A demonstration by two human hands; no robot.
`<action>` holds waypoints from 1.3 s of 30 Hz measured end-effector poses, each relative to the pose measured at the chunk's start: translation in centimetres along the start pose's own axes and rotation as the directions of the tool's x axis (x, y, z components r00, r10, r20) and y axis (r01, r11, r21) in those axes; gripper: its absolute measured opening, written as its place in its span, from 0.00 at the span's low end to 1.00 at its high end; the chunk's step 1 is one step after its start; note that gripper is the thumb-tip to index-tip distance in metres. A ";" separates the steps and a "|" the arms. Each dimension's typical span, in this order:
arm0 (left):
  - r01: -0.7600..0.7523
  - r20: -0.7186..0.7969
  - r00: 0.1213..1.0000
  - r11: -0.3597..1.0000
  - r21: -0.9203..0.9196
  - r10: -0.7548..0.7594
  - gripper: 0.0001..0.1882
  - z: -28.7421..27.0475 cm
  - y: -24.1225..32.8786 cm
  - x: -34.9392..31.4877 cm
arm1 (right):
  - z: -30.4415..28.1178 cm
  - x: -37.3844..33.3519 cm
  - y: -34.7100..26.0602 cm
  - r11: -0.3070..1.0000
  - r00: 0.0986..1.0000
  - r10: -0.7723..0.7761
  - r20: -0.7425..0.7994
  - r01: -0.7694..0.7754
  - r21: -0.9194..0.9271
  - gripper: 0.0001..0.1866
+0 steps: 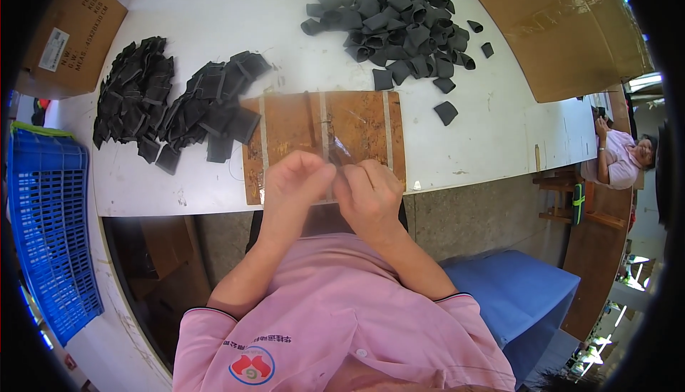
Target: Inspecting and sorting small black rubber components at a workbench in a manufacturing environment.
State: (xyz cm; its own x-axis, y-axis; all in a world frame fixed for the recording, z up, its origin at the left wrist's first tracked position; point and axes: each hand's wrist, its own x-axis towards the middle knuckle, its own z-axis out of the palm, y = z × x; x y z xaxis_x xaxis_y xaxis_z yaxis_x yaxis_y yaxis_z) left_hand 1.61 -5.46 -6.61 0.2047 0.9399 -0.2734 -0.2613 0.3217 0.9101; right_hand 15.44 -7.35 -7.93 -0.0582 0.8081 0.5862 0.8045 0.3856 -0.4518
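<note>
Both my hands are close together over the near edge of a brown wooden board (285, 142) on the white table. My left hand (296, 181) is closed in a pinch, its fingertips almost at my right hand; what it holds, if anything, is hidden. My right hand (372, 196) is curled around a thin shiny pointed tool (343, 149), whose tip sticks out over the board; its exact kind is unclear. Left of the board lie a pile of flat black fabric pieces (214, 96) and a second such pile (135, 96).
Beyond the board spreads a heap of black fabric tubes (407, 28). Cardboard boxes stand at the far left (78, 28) and far right (564, 28). A blue plastic basket (53, 228) is at my left, a blue bin (510, 288) at lower right. Another person (617, 153) sits farther right.
</note>
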 end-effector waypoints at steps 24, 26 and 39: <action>-0.208 -0.074 0.956 0.832 0.514 0.284 0.03 0.4 -2.7 0.1 | 0.1 -0.1 0.0 0.958 0.973 0.167 0.157 -0.198 0.206 0.07; -0.150 -0.196 0.942 0.863 0.483 0.273 0.05 0.7 -2.9 0.6 | 0.7 -0.1 -0.2 0.997 0.992 0.072 0.105 -0.074 0.019 0.05; -0.195 -0.084 0.975 0.973 0.124 0.206 0.09 -0.1 -0.7 0.9 | 0.7 0.5 0.9 -0.402 0.499 0.440 0.747 -0.634 0.660 0.03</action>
State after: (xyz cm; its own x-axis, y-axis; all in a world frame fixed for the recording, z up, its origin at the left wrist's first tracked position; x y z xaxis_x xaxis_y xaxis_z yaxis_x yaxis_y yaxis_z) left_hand 1.89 -4.81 -7.48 0.0660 0.9923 -0.1049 -0.1776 0.1151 0.9773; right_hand 15.70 -6.28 -8.51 -0.1170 0.9052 -0.4086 -0.6770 -0.3737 -0.6341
